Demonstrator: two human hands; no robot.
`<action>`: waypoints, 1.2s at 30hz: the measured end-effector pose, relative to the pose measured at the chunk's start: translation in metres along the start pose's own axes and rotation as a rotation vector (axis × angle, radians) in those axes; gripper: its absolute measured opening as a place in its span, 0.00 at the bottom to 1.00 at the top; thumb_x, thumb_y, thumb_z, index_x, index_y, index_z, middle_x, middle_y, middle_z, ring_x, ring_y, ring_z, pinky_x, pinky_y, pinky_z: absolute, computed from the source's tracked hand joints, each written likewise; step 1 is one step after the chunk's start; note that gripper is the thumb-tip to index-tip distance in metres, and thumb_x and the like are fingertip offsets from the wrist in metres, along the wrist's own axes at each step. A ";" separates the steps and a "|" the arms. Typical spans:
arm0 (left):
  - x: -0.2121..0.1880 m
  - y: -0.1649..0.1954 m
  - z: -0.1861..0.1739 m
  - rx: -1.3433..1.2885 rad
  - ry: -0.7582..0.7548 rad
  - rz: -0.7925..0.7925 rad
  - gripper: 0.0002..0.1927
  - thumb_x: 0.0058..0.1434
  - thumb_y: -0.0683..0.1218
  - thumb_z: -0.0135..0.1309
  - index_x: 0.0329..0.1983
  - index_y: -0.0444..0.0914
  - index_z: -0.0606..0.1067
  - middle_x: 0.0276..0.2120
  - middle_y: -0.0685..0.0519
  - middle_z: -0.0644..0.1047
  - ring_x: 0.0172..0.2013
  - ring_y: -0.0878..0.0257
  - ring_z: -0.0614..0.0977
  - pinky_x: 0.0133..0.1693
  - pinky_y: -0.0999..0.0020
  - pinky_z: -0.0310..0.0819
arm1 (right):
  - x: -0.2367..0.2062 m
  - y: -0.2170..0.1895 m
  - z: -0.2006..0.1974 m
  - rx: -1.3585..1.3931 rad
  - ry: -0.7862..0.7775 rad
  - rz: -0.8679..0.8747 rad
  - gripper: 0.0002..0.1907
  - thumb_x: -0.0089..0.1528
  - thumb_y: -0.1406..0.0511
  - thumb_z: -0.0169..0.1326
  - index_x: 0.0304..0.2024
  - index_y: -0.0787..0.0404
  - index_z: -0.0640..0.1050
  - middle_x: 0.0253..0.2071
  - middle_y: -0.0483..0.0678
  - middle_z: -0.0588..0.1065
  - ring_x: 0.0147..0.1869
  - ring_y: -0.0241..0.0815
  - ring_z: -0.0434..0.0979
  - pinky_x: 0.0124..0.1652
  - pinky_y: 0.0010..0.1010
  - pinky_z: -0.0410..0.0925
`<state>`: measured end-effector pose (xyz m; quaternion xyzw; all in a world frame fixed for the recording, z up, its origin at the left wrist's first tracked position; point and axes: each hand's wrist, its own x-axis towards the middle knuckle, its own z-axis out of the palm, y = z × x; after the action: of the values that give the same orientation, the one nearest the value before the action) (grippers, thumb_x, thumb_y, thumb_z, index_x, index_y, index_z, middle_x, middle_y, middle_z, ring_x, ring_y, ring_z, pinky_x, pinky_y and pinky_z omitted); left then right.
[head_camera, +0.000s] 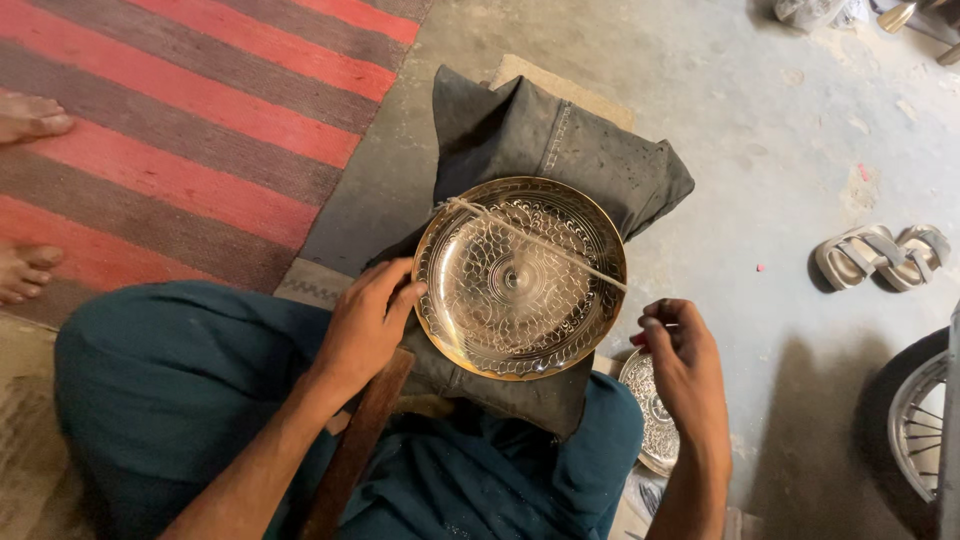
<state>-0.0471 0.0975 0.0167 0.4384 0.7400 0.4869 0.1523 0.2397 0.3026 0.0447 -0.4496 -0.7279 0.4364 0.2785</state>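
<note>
A person in teal trousers (180, 390) sits cross-legged on a bare grey concrete floor (720, 130), a red and grey striped rug (190, 110) spread at the far left, where two bare feet (25, 190) of another person reach in from the left edge. A round engraved brass plate (520, 278) lies face up on a dark padded cushion (560, 140) just in front of the knees, a thin stick or cord (540, 243) laid slantwise across its bowl. The left hand (368, 322) rests at the plate's near-left rim, fingers loosely together and curled, their tips touching the edge. The right hand (682, 358) hovers just right of the plate, clear of it, fingers bent inward toward the thumb; whether they pinch anything cannot be told. Below that hand a second, smaller patterned dish (652, 410) sits on the floor. A pair of pale sandals (880, 255) lies well off to the right, and a spoked wheel (918, 410) shows at the near right edge.
</note>
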 end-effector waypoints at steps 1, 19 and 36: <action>-0.004 -0.001 0.000 0.011 -0.004 0.013 0.13 0.68 0.46 0.51 0.52 0.35 0.75 0.43 0.44 0.80 0.47 0.48 0.81 0.47 0.55 0.72 | -0.006 -0.007 -0.001 0.030 0.004 -0.047 0.09 0.68 0.68 0.47 0.46 0.69 0.74 0.38 0.49 0.78 0.42 0.37 0.80 0.43 0.27 0.74; -0.017 -0.008 0.010 0.079 0.046 0.072 0.11 0.65 0.44 0.54 0.48 0.34 0.74 0.37 0.46 0.79 0.40 0.49 0.76 0.44 0.54 0.70 | -0.027 -0.010 0.051 0.438 -0.196 -0.152 0.14 0.65 0.74 0.56 0.54 0.70 0.75 0.41 0.52 0.80 0.46 0.39 0.82 0.48 0.31 0.75; -0.018 -0.010 0.016 0.066 0.096 0.062 0.16 0.63 0.45 0.55 0.52 0.34 0.74 0.42 0.47 0.81 0.43 0.48 0.77 0.46 0.54 0.71 | -0.044 0.035 0.051 0.792 0.118 -0.021 0.09 0.69 0.72 0.50 0.52 0.65 0.71 0.42 0.53 0.78 0.43 0.46 0.82 0.40 0.33 0.76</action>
<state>-0.0315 0.0909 -0.0036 0.4421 0.7481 0.4872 0.0866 0.2329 0.2508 -0.0106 -0.3241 -0.4908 0.6538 0.4761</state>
